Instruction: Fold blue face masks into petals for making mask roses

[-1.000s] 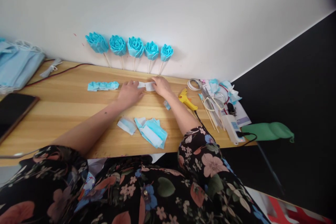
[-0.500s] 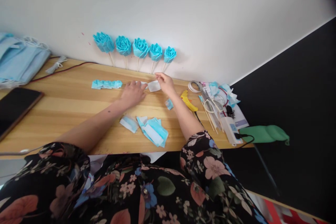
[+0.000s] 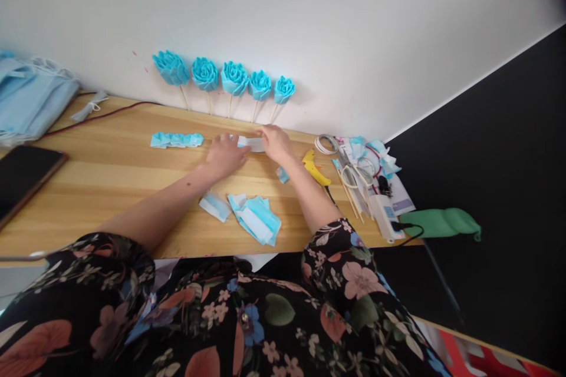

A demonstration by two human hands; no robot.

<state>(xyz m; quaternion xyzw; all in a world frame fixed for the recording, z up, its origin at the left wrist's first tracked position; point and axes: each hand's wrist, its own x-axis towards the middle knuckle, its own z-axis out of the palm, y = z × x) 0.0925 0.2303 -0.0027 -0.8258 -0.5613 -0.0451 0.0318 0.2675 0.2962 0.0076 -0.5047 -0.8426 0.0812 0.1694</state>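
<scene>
A white fabric strip (image 3: 255, 144) lies flat on the wooden table, running between my two hands. My left hand (image 3: 226, 155) rests palm down with fingers stretched out, pressing on the left end of the strip. At the right end, my right hand (image 3: 276, 144) has its fingers closed on the strip; its fingertips are partly hidden. To the left of my hands is a row of folded light-blue fabric pieces (image 3: 177, 140). Nearer to me lie a pale fabric piece (image 3: 215, 207) and a pile of blue and white fabric pieces (image 3: 255, 220). A small blue scrap (image 3: 282, 174) sits below my right wrist.
Several blue fabric roses (image 3: 234, 79) on sticks lean against the wall. A yellow glue gun (image 3: 315, 169), a tape roll (image 3: 326, 144), scissors (image 3: 357, 175) and a power strip (image 3: 387, 218) are at right. Blue masks (image 3: 33, 94) and a phone (image 3: 29, 179) are at left.
My right hand has shifted slightly left and closed in over the white strip's right end. The strip's two visible parts now look joined or overlapped. The view has shifted a little.
</scene>
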